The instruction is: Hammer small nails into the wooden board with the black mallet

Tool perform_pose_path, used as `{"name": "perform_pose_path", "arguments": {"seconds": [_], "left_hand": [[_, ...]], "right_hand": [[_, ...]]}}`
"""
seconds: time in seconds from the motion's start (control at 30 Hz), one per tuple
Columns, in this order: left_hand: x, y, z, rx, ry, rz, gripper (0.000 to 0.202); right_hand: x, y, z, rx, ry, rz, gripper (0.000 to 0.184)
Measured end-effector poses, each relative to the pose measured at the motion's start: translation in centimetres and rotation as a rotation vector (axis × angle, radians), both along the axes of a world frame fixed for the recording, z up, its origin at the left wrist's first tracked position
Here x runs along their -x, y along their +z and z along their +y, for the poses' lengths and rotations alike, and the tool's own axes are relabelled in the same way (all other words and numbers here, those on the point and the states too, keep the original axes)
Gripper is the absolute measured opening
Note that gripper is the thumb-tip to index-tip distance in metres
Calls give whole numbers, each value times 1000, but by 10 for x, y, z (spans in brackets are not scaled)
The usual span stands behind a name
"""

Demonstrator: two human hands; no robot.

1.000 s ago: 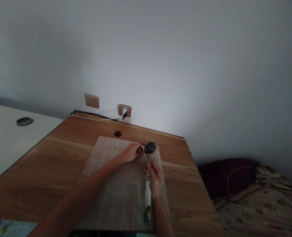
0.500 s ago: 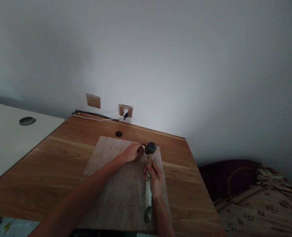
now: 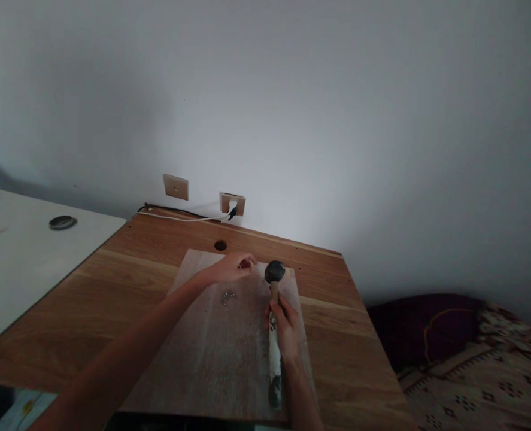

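My right hand (image 3: 287,326) is wrapped round the pale, paint-worn handle of a hammer (image 3: 275,350). The hammer's dark, rounded head points away from me, over the far right part of a flat wooden board (image 3: 220,353). To the left of that head is my left hand (image 3: 233,267), above the board's far edge, its fingers curled with the tips close together. Whatever they may pinch is too small to make out. A little cluster of shiny metal pieces, probably nails (image 3: 228,297), lies on the board just below my left hand.
The board rests on a brown wooden table (image 3: 337,341) with a cable hole (image 3: 220,245). Cables run along the back to a wall socket (image 3: 232,204). At left, a white tabletop (image 3: 18,251) carries a round dark object (image 3: 63,222). Patterned fabric (image 3: 481,383) lies at right.
My left hand has moved left, away from the hammer head, and the small metal pieces now show below it. My right hand keeps its hold on the hammer. The view has shifted slightly.
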State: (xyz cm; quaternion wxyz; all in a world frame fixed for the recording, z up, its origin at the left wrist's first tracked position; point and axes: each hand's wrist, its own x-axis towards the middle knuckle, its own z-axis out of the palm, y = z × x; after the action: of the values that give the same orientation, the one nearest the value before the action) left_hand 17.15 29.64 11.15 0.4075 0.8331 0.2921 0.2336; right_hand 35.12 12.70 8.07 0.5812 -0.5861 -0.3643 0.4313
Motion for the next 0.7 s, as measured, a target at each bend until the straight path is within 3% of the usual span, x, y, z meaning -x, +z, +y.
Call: {"name": "perform_pose_path", "arguments": {"seconds": [0.17,0.3,0.4,0.7], "left_hand": [[37,3,-18,-209,76,357,8],[54,3,-31,-225,211,583,10],[50,0,-37,-213,225,571,5],[24,-9,-40,-271,201,541,24]], "right_hand": [[3,6,-1,-2,-19,-5,37],[4,8,-2,-16,-22,-65,38],[3,5,-2,-22,-28,-55,38],[2,5,-1,-3,-15,-41,36]]}}
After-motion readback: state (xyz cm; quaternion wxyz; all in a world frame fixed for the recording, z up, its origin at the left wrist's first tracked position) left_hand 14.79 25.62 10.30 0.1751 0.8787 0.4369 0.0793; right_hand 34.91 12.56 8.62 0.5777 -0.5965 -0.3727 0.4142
